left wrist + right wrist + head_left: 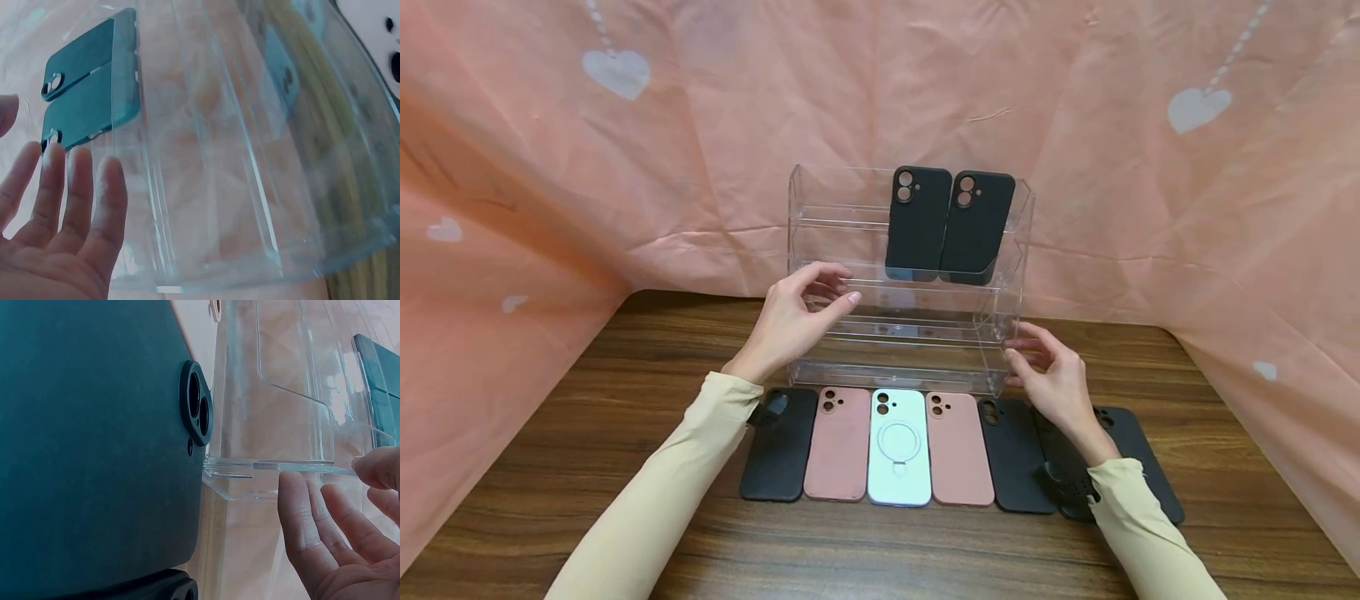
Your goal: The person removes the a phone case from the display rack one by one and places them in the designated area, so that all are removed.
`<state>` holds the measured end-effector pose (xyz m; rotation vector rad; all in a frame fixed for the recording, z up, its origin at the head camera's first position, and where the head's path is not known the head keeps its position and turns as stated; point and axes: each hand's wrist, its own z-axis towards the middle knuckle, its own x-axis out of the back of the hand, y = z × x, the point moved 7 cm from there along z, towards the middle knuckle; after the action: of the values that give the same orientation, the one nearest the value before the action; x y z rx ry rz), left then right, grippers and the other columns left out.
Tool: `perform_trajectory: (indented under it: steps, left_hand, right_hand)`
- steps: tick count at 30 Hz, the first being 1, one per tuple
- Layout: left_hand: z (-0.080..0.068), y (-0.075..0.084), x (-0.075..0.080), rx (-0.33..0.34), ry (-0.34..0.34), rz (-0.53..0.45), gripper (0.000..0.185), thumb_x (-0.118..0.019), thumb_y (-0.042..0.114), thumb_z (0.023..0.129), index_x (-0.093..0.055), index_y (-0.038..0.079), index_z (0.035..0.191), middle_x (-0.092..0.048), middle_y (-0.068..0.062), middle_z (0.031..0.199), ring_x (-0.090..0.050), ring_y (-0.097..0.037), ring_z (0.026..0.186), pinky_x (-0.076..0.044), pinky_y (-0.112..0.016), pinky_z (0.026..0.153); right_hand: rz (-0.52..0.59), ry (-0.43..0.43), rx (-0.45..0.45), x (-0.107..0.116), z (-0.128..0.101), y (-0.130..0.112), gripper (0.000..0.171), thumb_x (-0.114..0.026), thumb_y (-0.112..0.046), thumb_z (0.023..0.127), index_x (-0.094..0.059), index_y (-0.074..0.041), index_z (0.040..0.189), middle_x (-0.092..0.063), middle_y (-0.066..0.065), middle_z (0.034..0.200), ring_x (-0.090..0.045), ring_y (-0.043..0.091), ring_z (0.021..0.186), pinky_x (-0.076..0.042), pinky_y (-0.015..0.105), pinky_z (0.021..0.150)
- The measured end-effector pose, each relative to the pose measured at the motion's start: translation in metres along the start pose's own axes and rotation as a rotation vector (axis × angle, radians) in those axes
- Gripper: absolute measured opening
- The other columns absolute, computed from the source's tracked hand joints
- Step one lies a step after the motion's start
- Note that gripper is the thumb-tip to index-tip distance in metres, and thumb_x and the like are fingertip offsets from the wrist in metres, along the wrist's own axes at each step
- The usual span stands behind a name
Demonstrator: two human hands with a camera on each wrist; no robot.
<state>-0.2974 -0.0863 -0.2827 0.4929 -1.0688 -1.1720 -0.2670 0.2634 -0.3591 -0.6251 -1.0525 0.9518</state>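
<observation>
On the far side of the tabletop (550,467), seen from the head camera, a clear tiered rack (910,283) holds two black cases (947,223) side by side on the right of its top tier; the lower tiers look bare. By my judgement the filling has barely begun: seven cases lie in a near row (898,446), two pink, one white, the rest black. The left hand (793,321) rests at the rack's left edge, its grip spread and loosely curved, holding nothing. The right hand (1052,379) is just beside the lower right corner, fingers relaxed.

From the left wrist, straight fingers (106,200) lie beside the clear wall (212,187), with the two dark cases (87,81) beyond.

From the right wrist, open fingers (300,519) sit just under the rack's ledge (281,465); a black case (94,437) fills the left.
</observation>
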Motion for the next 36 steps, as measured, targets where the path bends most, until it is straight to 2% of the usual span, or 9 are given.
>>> perform_trajectory:
  steps: [5, 11, 18, 28, 32, 36]
  left_hand:
    - [0.014, 0.007, -0.007, -0.029, 0.030, -0.026, 0.031, -0.076, 0.028, 0.092, -0.070, 0.018, 0.121, -0.072, -0.003, 0.108, -0.068, -0.013, 0.099, -0.061, -0.034, 0.088]
    - [0.030, 0.008, -0.014, -0.033, 0.050, -0.039, 0.032, -0.075, 0.027, 0.093, -0.069, 0.017, 0.123, -0.071, -0.004, 0.111, -0.067, -0.015, 0.103, -0.061, -0.035, 0.092]
    - [0.047, 0.011, -0.023, -0.059, 0.069, -0.032, 0.034, -0.075, 0.027, 0.093, -0.068, 0.015, 0.125, -0.069, -0.005, 0.115, -0.067, -0.021, 0.108, -0.061, -0.035, 0.092]
    - [0.066, 0.014, -0.028, -0.080, 0.125, 0.004, 0.034, -0.073, 0.028, 0.095, -0.068, 0.012, 0.124, -0.069, -0.008, 0.114, -0.066, -0.018, 0.105, -0.061, -0.035, 0.091]
    - [0.073, 0.016, -0.029, -0.069, 0.133, -0.006, 0.035, -0.073, 0.027, 0.094, -0.068, 0.010, 0.124, -0.069, -0.009, 0.113, -0.067, -0.020, 0.106, -0.060, -0.035, 0.094]
    - [0.079, 0.013, -0.032, -0.023, 0.116, -0.010, 0.035, -0.073, 0.026, 0.094, -0.067, 0.012, 0.126, -0.070, -0.009, 0.113, -0.068, -0.022, 0.105, -0.059, -0.033, 0.095]
  right_hand:
    - [0.003, 0.000, 0.004, 0.000, 0.001, -0.001, 0.049, -0.069, 0.000, 0.095, -0.056, 0.000, 0.142, -0.068, 0.031, 0.117, -0.067, -0.011, 0.082, -0.063, 0.024, 0.061]
    - [-0.001, -0.005, -0.006, 0.000, 0.001, -0.001, 0.050, -0.068, -0.001, 0.095, -0.054, 0.000, 0.143, -0.068, 0.031, 0.118, -0.065, -0.014, 0.082, -0.062, 0.021, 0.062]
    - [-0.003, -0.002, -0.020, 0.000, 0.001, -0.002, 0.049, -0.069, -0.002, 0.096, -0.055, -0.001, 0.143, -0.068, 0.030, 0.118, -0.067, -0.012, 0.083, -0.063, 0.022, 0.063]
    - [-0.005, -0.005, -0.012, 0.000, 0.000, -0.001, 0.049, -0.069, -0.002, 0.096, -0.055, -0.002, 0.143, -0.069, 0.030, 0.118, -0.070, -0.005, 0.085, -0.064, 0.025, 0.064]
    - [-0.013, -0.002, -0.010, 0.000, -0.001, -0.001, 0.049, -0.069, -0.003, 0.096, -0.056, -0.002, 0.143, -0.069, 0.029, 0.118, -0.070, -0.006, 0.085, -0.064, 0.025, 0.063]
    - [-0.011, -0.001, -0.007, 0.000, -0.001, -0.001, 0.049, -0.069, -0.002, 0.095, -0.056, -0.001, 0.142, -0.069, 0.030, 0.117, -0.070, -0.006, 0.085, -0.064, 0.027, 0.063]
